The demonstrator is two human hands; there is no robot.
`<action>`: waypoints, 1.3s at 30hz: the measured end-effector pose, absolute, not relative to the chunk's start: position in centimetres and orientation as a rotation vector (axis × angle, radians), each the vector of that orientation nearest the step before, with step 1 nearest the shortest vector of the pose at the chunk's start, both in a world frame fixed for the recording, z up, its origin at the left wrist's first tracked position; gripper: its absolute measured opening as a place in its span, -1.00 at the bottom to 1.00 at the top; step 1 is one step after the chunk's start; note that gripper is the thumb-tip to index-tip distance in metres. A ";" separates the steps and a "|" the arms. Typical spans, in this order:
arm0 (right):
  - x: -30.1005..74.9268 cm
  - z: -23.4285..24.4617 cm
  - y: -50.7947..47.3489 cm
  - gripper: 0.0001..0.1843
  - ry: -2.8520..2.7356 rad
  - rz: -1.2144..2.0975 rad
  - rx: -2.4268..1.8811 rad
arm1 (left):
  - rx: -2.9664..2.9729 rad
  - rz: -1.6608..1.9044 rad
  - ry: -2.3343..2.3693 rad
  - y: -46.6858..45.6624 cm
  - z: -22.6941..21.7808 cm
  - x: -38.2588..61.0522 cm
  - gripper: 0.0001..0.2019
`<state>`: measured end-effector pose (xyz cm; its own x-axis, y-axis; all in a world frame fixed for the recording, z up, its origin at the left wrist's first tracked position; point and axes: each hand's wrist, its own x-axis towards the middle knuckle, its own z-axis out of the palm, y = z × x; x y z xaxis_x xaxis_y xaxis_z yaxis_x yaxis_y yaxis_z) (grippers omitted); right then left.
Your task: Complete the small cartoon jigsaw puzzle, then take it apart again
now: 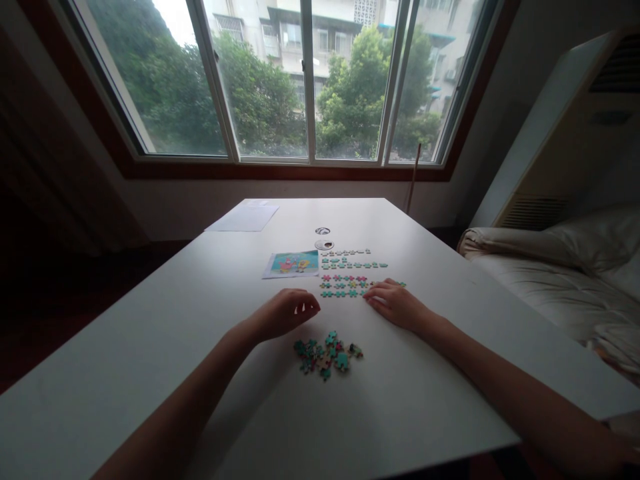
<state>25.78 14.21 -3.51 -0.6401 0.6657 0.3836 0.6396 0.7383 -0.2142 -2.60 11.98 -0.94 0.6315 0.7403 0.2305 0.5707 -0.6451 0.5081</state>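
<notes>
My left hand (287,310) hovers over the table, left of the rows. Its fingers are loosely curved with gaps between them, and no piece shows in it. My right hand (397,305) lies low at the right part of the nearest rows, fingers stretched out and covering some pieces. Its fingertips are beside or touching a green puzzle piece (353,293); which, I cannot tell. Several rows of puzzle pieces (344,278) run across the table beyond the hands. Closer to me, between my forearms, sits a loose pile of mostly green puzzle pieces (325,357).
A picture sheet (293,264) with cartoon figures lies left of the rows. Two small round items (324,245) are behind them. White paper (243,218) rests at the far left of the white table (150,347). A couch (530,267) stands to the right.
</notes>
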 end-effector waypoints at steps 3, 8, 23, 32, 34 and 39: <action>25.7 -3.4 14.2 -0.78 -2.492 0.063 -1.005 | 2.424 0.508 0.989 11.4 -0.5 -2.1 -0.82; 25.3 -3.2 13.8 -0.80 -2.466 0.034 -0.994 | 2.415 0.356 0.913 10.3 0.0 -1.0 -0.82; 22.3 -2.7 10.8 -0.82 -2.521 0.226 -0.772 | 2.448 0.567 1.049 10.9 -1.7 0.1 -0.84; 21.9 -2.7 10.4 -0.82 -2.409 0.408 -0.943 | 2.310 0.820 1.044 10.6 -1.8 0.9 -0.85; 21.9 -2.7 10.4 -0.81 -2.402 0.426 -0.937 | 2.280 0.828 1.021 10.5 -1.8 0.9 -0.85; 21.8 -2.4 10.2 -0.82 -2.382 0.446 -0.922 | 2.240 0.831 0.974 10.4 -1.7 0.9 -0.86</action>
